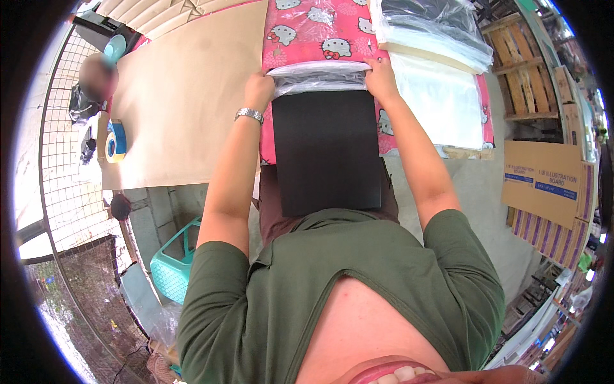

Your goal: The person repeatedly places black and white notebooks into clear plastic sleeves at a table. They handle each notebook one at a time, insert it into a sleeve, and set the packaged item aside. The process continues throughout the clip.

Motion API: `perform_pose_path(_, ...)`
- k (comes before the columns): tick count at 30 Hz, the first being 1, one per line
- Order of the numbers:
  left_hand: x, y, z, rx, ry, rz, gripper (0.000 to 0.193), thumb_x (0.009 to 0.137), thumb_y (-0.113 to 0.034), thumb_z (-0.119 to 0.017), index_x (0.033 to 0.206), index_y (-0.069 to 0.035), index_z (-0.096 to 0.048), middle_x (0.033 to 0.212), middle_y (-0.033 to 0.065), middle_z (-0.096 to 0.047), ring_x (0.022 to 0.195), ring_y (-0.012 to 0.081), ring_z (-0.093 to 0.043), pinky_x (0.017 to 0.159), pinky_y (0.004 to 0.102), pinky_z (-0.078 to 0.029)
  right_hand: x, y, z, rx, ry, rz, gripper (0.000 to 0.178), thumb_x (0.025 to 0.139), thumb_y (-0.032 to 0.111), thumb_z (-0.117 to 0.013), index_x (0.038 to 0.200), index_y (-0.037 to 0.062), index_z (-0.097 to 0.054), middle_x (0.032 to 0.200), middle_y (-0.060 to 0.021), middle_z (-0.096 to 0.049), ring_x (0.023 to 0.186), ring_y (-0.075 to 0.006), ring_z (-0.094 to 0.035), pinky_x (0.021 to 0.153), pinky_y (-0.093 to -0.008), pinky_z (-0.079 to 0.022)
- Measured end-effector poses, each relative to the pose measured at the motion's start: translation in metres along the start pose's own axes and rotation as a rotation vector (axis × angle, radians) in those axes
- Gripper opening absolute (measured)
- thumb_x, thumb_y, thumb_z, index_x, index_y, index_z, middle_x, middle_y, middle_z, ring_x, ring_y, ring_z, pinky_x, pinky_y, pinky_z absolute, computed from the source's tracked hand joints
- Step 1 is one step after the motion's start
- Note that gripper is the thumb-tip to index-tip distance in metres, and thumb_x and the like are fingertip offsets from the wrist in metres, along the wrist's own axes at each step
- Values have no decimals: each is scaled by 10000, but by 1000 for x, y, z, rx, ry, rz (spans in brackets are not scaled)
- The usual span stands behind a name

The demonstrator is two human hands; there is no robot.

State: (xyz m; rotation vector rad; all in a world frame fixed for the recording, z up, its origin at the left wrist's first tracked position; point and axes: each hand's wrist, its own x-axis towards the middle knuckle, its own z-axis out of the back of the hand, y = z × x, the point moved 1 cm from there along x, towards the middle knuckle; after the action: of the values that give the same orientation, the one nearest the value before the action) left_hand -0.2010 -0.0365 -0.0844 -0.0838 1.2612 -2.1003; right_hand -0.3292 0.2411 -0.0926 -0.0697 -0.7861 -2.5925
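A flat black board point(326, 150) extends from the table edge back toward my body, its near end against my lap. Its far end meets a clear plastic sleeve point(320, 76), bunched crosswise; whether the board goes inside it I cannot tell. At the sleeve's left end, my left hand point(259, 91) is closed on the plastic, a metal watch on its wrist. My right hand point(382, 80) pinches the right end. Beneath lies a pink cloth point(297, 48) printed with cartoon cat heads.
Brown board sheets point(192, 96) cover the table's left side, with a blue tape roll point(116, 141) at their edge. Plastic-wrapped boards point(435, 32) are stacked over white sheets point(438, 99) at right. A teal stool point(176, 265) stands below left; cardboard boxes point(543, 179) and a pallet point(521, 67) stand right.
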Motion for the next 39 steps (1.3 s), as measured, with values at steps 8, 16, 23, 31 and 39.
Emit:
perform_pose_path(8, -9, -10, 6, -147, -97, -87, 357, 785, -125, -473, 1082, 15, -612, 955, 232, -648, 935, 299, -625, 804, 361, -463, -6, 26, 43, 64, -224, 127, 241, 741, 44, -533, 964, -20, -601, 1077, -259, -516, 1020, -407, -499, 887, -429, -416)
perform_pose_path(16, -63, -65, 67, -435, -188, -208, 227, 817, -154, -542, 821, 40, -659, 663, 43, -603, 606, 99, -537, 564, 253, -419, -18, 96, 153, 380, -132, 13, 228, 777, 68, -571, 999, 35, -613, 646, -113, -607, 560, -211, -552, 566, -317, -436)
perform_pose_path(23, -181, -132, 148, -443, -29, -377, 199, 807, -113, -574, 640, -8, -600, 543, -20, -496, 483, 46, -426, 440, 212, -296, -68, 141, 245, 805, 111, -4, 421, 765, -43, -495, 1162, 75, -571, 761, -8, -613, 640, -49, -501, 568, -197, -374)
perform_pose_path(31, -278, -144, 195, -687, 232, -247, 129, 747, -31, -570, 621, -2, -569, 521, -16, -488, 406, 45, -397, 380, 196, -254, -139, 165, 318, 913, 230, 134, 432, 712, -54, -522, 1143, -31, -542, 892, -87, -648, 779, -92, -595, 695, -188, -434)
perform_pose_path(39, -330, -146, 226, -481, 657, -248, 156, 794, -68, -587, 691, 47, -608, 594, 47, -570, 475, 96, -531, 466, 214, -414, -191, 145, 346, 892, 391, 769, 446, 663, -4, -668, 1097, -63, -582, 923, -161, -666, 696, -166, -652, 571, -227, -474)
